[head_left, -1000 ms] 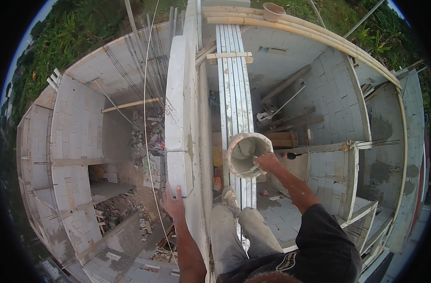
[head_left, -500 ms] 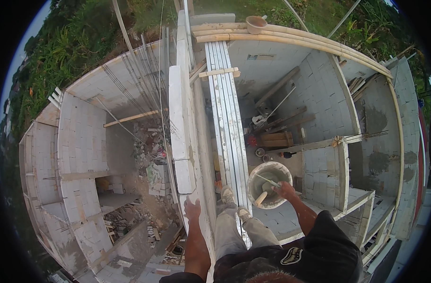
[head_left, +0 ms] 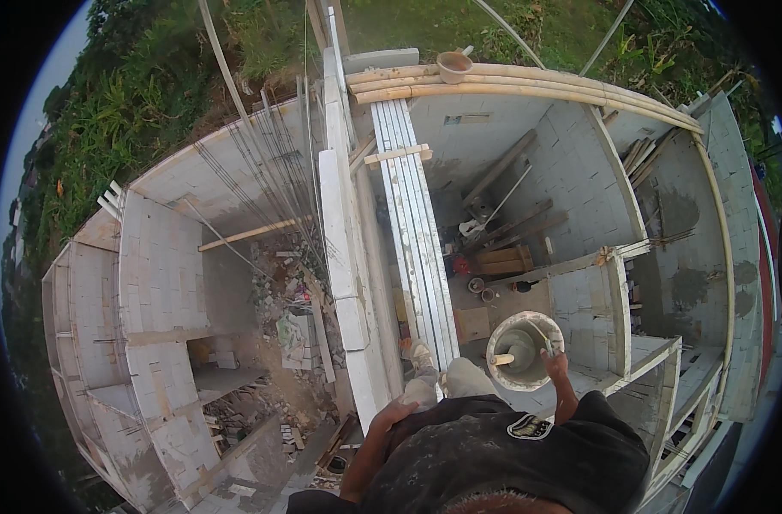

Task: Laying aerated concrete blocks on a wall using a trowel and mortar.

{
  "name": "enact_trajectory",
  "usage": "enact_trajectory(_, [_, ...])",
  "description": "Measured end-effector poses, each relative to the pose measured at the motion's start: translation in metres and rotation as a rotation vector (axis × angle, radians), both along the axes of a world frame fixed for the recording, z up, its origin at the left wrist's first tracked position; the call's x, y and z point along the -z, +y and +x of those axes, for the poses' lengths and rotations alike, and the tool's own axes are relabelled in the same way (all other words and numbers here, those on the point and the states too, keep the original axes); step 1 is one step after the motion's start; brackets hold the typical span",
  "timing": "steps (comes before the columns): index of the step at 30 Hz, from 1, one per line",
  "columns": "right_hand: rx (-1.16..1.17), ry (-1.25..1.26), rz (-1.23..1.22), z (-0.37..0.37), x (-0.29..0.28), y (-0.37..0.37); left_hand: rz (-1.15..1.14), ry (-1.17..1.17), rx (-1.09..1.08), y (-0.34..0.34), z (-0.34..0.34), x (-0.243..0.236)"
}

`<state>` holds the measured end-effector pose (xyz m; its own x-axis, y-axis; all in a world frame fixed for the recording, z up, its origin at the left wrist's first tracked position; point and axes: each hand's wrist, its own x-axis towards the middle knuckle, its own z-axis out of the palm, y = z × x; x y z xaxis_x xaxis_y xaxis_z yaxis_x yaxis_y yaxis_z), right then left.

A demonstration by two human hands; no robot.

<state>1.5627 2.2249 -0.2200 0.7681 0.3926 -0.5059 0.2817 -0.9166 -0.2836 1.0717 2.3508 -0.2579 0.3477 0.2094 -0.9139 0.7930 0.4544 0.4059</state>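
Note:
My right hand (head_left: pixel 556 363) is closed on a thin pale tool (head_left: pixel 542 336), which slants over the right side of a round bucket (head_left: pixel 500 326). Its exact kind is too small to make out, and whether the fingers also touch the rim I cannot tell. Inside the bucket is grey wet mortar (head_left: pixel 521 349). A wooden handle (head_left: pixel 501 360) sticks out at the bucket's left rim, its other end in the mortar. My left hand (head_left: pixel 393 415) lies on my bent left leg, holding nothing. My feet are on long metal channels (head_left: pixel 418 248) laid beside the block wall.
A light block wall (head_left: pixel 346 240) runs along my left, with a deep drop to rubble (head_left: pixel 292 295) beyond. Right of the channels lies a lower room with timber planks (head_left: pixel 504 259). Bamboo poles (head_left: pixel 528 79) cross the far side, bearing a small bowl (head_left: pixel 453 67).
My left hand has come off the wall onto my leg. My body is bent lower. The bucket appears farther right, and my right hand has moved to its right rim with the thin tool.

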Motion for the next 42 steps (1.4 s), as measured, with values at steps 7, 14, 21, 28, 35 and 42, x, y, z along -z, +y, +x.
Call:
enact_trajectory(7, [0.173,-0.024,0.096,0.012,0.011,0.009,-0.248,-0.272,-0.719,0.131,0.034,-0.090])
enact_trajectory(14, [0.185,0.050,0.026,0.060,0.014,0.068,0.209,-0.217,-0.385,0.164,0.060,-0.048])
enact_trajectory(21, [0.251,0.041,0.067,0.076,0.016,0.154,-0.426,-0.189,-0.469,0.207,0.058,-0.030])
enact_trajectory(28, [0.250,0.023,0.174,0.123,0.025,0.263,-0.124,-0.167,-1.020,0.383,0.121,-0.076])
enact_trajectory(35, [0.242,-0.057,0.248,0.172,0.071,0.354,0.398,-0.085,-0.658,0.484,0.146,-0.071])
enact_trajectory(42, [0.235,-0.084,0.311,0.191,0.044,0.462,0.007,0.051,-0.734,0.517,0.160,-0.003])
